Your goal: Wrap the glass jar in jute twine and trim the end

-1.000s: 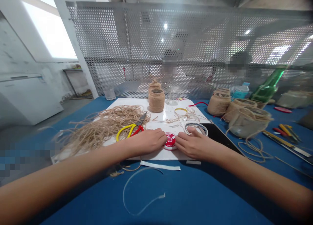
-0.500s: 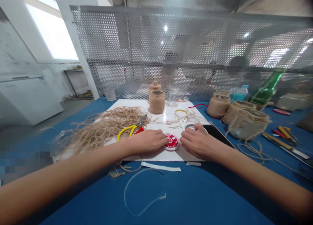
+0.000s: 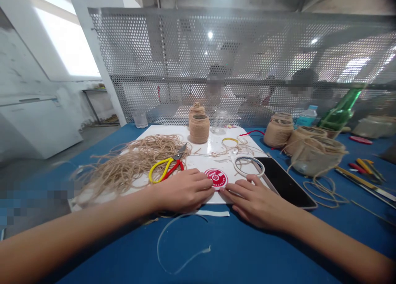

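Observation:
A round red and white tape roll (image 3: 215, 178) lies flat on the white board (image 3: 204, 150). My left hand (image 3: 182, 190) rests beside its left edge, fingers curled down, fingertips touching the roll. My right hand (image 3: 255, 197) lies flat at the board's near edge, fingers stretched toward the roll's lower right side and touching it. Neither hand has lifted it. A loose white tape strip (image 3: 210, 213) lies under my hands on the blue table (image 3: 247, 255).
Yellow and red scissors (image 3: 165, 167) and a heap of jute twine (image 3: 130, 162) lie left of my hands. A clear tape ring (image 3: 248, 165), a black tablet (image 3: 284, 183), twine-wrapped jars (image 3: 198, 128), a green bottle (image 3: 338, 109) and tools (image 3: 365, 168) sit around. People sit behind the mesh screen (image 3: 247, 65).
Both hands have drawn back toward me. My right hand left the clear tape ring and now lies lower, at the board's edge; the red roll is more exposed.

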The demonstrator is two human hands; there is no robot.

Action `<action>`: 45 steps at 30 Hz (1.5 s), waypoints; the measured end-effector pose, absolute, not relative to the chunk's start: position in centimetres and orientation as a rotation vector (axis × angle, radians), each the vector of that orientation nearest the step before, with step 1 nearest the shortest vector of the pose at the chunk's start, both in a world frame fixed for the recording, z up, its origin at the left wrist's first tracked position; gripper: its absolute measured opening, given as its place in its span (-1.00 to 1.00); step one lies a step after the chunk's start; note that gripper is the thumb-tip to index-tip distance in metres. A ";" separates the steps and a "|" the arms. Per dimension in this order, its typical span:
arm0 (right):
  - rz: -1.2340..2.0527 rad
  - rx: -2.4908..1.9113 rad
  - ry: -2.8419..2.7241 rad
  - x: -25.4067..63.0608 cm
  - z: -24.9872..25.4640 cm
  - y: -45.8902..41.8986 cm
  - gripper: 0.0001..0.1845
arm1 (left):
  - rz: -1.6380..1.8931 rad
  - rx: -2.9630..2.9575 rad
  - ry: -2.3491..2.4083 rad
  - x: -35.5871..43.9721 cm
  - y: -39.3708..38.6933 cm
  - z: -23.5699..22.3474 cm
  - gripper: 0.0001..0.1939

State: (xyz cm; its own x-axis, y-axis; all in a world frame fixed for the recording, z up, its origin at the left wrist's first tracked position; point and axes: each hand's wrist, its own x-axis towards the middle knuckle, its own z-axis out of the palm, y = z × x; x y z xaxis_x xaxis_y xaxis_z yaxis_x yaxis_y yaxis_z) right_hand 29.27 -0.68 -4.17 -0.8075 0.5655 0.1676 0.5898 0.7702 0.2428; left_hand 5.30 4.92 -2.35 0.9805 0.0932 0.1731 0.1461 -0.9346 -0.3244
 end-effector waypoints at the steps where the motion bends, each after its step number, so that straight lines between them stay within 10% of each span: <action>1: -0.444 -0.940 -2.876 29.2 -4.2 -0.6 -0.61 | -0.204 -2.778 -0.136 5.3 4.9 -2.4 -0.72; 25: -0.134 -1.225 -2.719 27.9 -3.0 -1.0 -0.60 | -0.391 -2.823 -0.508 6.5 4.5 -2.7 -0.72; 45: -0.775 -1.102 -2.742 28.9 -4.2 -1.6 -0.67 | -0.313 -2.754 -0.473 6.9 3.9 -2.8 -0.73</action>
State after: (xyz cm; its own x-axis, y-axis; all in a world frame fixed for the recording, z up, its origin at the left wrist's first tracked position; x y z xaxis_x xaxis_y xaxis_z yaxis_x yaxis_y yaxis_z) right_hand 28.92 -1.62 -4.18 -0.7365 0.6242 0.2606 0.6683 0.6119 0.4231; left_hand 6.85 3.86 -2.79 0.9209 0.2843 0.2669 0.3564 -0.8912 -0.2806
